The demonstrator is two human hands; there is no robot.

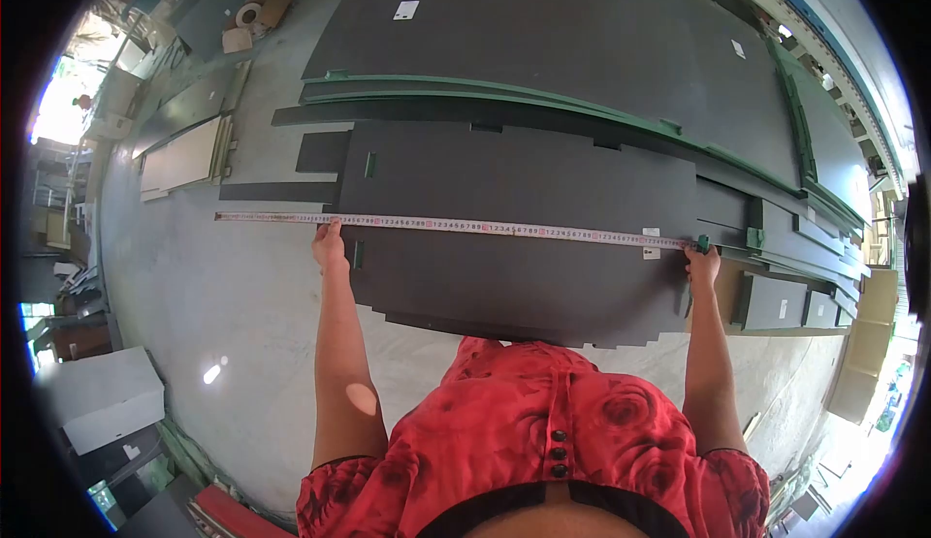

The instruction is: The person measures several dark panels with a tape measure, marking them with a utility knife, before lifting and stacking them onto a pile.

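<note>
A tape measure blade (514,230) stretches from left to right across a dark grey sheet panel (504,286). My left hand (331,244) pinches the blade near the panel's left edge, and the blade's free end juts out past it over the floor. At the panel's right edge my right hand (703,263) is closed around the green tape measure case (703,244). Notches and steps run along the panel's near edge. A white label (652,252) lies on the panel under the blade, near my right hand.
Beyond the panel lies a larger dark sheet (543,24) with green strips (485,89) along its edge. More dark panels (776,300) are stacked at the right. Boards (184,155) lie on the floor at left. A white box (102,397) stands at lower left.
</note>
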